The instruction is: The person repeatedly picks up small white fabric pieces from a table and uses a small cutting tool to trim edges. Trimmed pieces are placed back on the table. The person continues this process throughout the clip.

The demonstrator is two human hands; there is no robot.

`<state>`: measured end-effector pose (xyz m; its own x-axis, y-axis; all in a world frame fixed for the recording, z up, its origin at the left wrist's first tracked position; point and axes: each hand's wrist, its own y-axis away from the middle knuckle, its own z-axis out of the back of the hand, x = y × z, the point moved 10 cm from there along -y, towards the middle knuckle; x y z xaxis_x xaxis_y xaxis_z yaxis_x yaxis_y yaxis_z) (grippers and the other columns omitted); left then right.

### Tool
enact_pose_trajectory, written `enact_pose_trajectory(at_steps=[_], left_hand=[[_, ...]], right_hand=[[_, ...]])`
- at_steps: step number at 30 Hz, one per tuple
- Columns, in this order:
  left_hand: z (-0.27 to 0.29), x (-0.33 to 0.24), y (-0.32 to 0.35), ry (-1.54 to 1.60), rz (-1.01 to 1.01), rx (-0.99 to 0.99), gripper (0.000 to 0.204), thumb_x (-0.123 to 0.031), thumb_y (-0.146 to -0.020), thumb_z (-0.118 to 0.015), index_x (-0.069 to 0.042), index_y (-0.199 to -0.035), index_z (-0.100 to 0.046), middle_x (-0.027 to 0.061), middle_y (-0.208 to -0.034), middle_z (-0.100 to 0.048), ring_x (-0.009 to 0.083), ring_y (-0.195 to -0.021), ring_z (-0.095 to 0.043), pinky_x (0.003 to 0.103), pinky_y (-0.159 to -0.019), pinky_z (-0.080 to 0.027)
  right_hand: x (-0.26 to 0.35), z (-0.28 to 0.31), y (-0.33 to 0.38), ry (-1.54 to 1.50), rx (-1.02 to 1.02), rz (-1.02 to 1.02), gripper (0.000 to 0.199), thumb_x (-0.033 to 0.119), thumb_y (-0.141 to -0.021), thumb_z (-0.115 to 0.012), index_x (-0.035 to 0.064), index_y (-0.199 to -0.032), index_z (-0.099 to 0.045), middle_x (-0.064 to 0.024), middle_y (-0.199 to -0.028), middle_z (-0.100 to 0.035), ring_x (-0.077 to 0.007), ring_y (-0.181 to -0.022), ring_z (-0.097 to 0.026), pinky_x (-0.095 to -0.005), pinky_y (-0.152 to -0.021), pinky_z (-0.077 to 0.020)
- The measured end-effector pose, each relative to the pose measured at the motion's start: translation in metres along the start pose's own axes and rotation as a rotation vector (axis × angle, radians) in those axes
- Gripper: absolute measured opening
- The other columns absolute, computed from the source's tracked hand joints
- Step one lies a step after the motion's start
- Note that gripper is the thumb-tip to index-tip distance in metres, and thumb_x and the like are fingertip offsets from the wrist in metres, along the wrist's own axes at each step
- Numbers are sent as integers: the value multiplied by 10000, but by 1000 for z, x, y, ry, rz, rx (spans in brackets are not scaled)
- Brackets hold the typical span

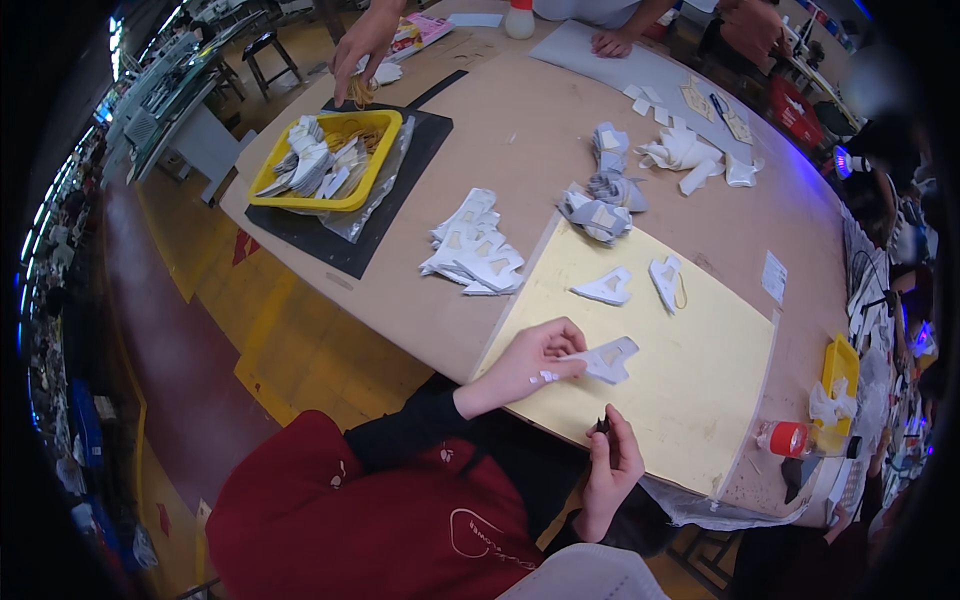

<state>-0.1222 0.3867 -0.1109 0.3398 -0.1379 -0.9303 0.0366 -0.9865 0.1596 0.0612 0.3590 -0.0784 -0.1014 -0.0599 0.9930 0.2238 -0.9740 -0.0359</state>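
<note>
My left hand (540, 362) pinches one end of a white cut piece (610, 362), notched at its far end and shaped like a shoe-upper part, over a pale yellow sheet (690, 400). My right hand (613, 470) is closed at the sheet's near edge, thumb and fingers round a small black object (602, 425) whose kind I cannot make out. Beyond my left hand, two more white pieces lie on the sheet: a flat one (602, 287) and another (664, 283) with a yellowish loop beside it.
Stacked white pieces (472, 245) lie left of the sheet; grey-white bundles (600, 212) sit at its far edge. A yellow basket (350, 203) holds more pieces, with a co-worker's hand (362, 50) above it. A red-lidded jar (788, 438) lies at the right.
</note>
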Motion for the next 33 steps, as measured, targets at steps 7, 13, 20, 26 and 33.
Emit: enact_pose_trajectory(at_steps=[7,13,20,26,33], left_hand=[[-19,-11,26,15,-2,45,457,31,-889,-656,5,-1309,-479,78,-966,-653,107,-912,-640,226,-819,-514],[-22,-16,28,16,31,17,425,65,-874,-658,52,-1282,-538,113,-1006,-667,139,-946,-653,254,-869,-529],[-25,-14,30,27,-6,14,351,93,-869,-647,85,-1213,-581,138,-1053,-667,157,-983,-653,267,-899,-536],[-25,-15,30,10,-24,16,347,99,-864,-650,92,-1205,-581,145,-1064,-667,166,-996,-654,277,-905,-538],[-32,-15,34,-3,-64,35,344,53,-885,-651,75,-1222,-582,128,-1049,-672,141,-988,-646,259,-893,-518]], right_hand=[[38,-14,-19,256,-4,136,330,-18,-874,-620,-4,-1204,-635,-99,-850,-609,-166,-698,-558,-282,-640,-451],[42,-14,-18,284,-36,155,333,-40,-859,-640,0,-1190,-645,-104,-832,-609,-166,-648,-546,-270,-588,-441],[40,-11,-16,284,-53,171,325,-38,-855,-649,-1,-1178,-651,-98,-817,-603,-156,-630,-539,-277,-564,-432],[42,-11,-15,259,-53,174,324,-41,-855,-649,-4,-1176,-651,-98,-815,-600,-157,-633,-537,-275,-570,-434],[40,-5,-15,237,-78,165,327,-41,-849,-659,-8,-1174,-654,-97,-809,-600,-164,-634,-537,-276,-582,-445]])
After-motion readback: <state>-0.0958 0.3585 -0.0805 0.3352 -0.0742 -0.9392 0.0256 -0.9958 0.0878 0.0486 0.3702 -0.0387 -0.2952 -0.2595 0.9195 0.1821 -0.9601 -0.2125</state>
